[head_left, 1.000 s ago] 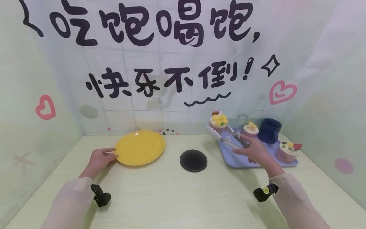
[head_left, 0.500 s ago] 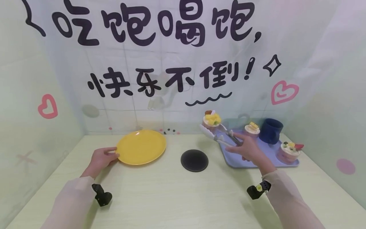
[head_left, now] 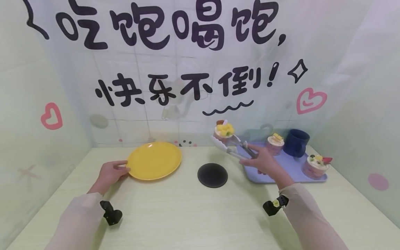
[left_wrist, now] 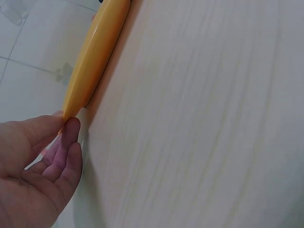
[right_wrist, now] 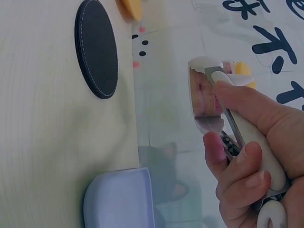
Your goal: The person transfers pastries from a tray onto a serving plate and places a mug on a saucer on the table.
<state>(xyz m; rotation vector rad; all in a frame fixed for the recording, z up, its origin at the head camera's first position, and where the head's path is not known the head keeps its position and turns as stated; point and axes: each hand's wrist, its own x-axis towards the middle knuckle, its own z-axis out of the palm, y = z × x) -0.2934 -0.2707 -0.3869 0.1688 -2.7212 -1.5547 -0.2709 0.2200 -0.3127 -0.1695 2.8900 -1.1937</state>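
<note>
Head view: right grip (head_left: 265,163) clamped on metal tongs (head_left: 234,153), thumb and fingers curled round the handles. Tong tips pressed on a fruit-topped dessert cup (head_left: 223,131), held in the air near the back of the bench (head_left: 175,215). Cup looks about upright, toppings up. Right wrist view agrees: bare gap between cup and bench.

Key relation: cup lies at the far end of the tongs, away from the right grip and to its left. Tongs' long axis slants back and leftward, roughly toward the wall. Yellow plate (head_left: 154,161) lies left of the cup, well apart. Black coaster (head_left: 212,175) sits between plate and tray, on the near side, lower than the cup; exact depth of cup against coaster hard to judge.

Left grip (head_left: 112,173): thumb and fingers together on the plate's left rim. Left wrist view shows the pinch; cannot tell whether that edge is raised slightly. Right grip is nearer the cup, left grip nearer the plate.

Right side: blue tray (head_left: 289,170) bearing a small dessert cup (head_left: 275,144), a dark blue mug (head_left: 295,142) beside it, and a strawberry-topped cup (head_left: 315,166) by the tray's near right corner.
</note>
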